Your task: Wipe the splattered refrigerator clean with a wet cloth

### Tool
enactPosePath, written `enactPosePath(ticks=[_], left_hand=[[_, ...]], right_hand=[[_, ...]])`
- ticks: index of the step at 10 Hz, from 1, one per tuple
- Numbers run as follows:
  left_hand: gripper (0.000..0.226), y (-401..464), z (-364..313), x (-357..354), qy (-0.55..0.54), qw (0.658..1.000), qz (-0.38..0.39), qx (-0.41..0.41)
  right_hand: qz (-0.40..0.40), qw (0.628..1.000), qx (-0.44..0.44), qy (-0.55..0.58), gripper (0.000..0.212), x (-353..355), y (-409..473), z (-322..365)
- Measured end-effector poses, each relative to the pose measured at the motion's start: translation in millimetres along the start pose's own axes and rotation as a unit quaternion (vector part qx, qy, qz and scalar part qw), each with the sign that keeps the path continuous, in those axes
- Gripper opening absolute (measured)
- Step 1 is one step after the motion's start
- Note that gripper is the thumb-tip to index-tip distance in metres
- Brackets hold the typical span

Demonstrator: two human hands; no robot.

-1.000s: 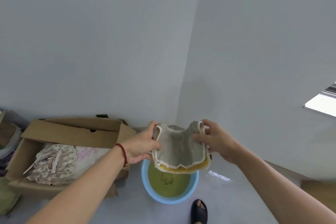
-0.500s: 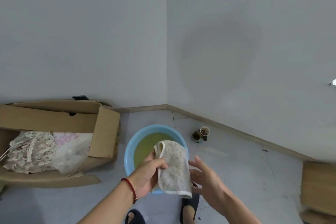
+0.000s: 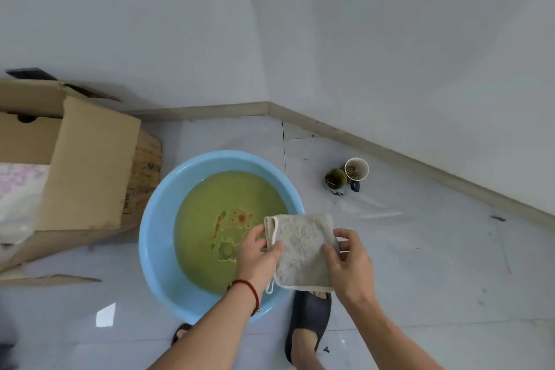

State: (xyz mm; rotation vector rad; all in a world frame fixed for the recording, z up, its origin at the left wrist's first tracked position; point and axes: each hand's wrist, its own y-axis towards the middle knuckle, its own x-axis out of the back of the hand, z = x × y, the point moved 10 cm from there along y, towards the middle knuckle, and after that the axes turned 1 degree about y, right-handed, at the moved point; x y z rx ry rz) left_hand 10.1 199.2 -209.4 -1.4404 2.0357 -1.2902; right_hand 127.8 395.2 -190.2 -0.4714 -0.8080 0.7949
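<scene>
A folded grey-beige cloth (image 3: 301, 252) with a white hem is held flat between both hands, above the right rim of a light blue basin (image 3: 156, 228). My left hand (image 3: 258, 252) grips its left edge, thumb on top. My right hand (image 3: 350, 264) pinches its right edge. The basin stands on the floor and holds murky yellow-green water, with a coloured print showing on its bottom. No refrigerator is in view.
An open cardboard box (image 3: 90, 165) with fabric inside stands left of the basin. A white mug (image 3: 356, 170) and a dark green round object (image 3: 335, 179) sit by the baseboard. My feet in dark slippers (image 3: 309, 324) stand just below the basin. Grey tiled floor, white walls meeting in a corner.
The view has tilted down toward the floor. The cloth went from spread wide between both hands to folded smaller and lower over the basin's rim, with my right hand back on its edge.
</scene>
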Motion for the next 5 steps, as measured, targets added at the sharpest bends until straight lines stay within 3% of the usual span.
enactPosePath(ticks=[1, 2, 3, 4, 5], left_hand=[[0.064, 31.0, 10.4, -2.6, 0.097, 0.994, -0.044, -0.024], [0.066, 41.1, 22.5, -16.3, 0.12, 0.991, -0.046, -0.03], [0.069, 36.3, 28.6, -43.0, 0.121, 0.991, 0.052, -0.021], [0.07, 28.3, 22.1, -31.4, 0.126, 0.99, 0.056, -0.011], [0.048, -0.9, -2.6, 14.5, 0.125, 0.992, -0.02, -0.028]], right_hand=[[0.045, 0.997, -0.009, -0.059, 0.045, -27.8, 25.4, -23.4], [0.069, 0.989, 0.0, -0.131, 0.062, -47.0, 32.0, -34.1], [0.165, 0.977, 0.018, -0.137, 0.066, -74.5, 20.8, -26.2], [0.195, 0.97, -0.028, -0.141, 0.055, -73.5, 16.1, -23.0], [0.177, 0.962, -0.054, -0.202, 0.054, -43.0, 3.2, -15.7]])
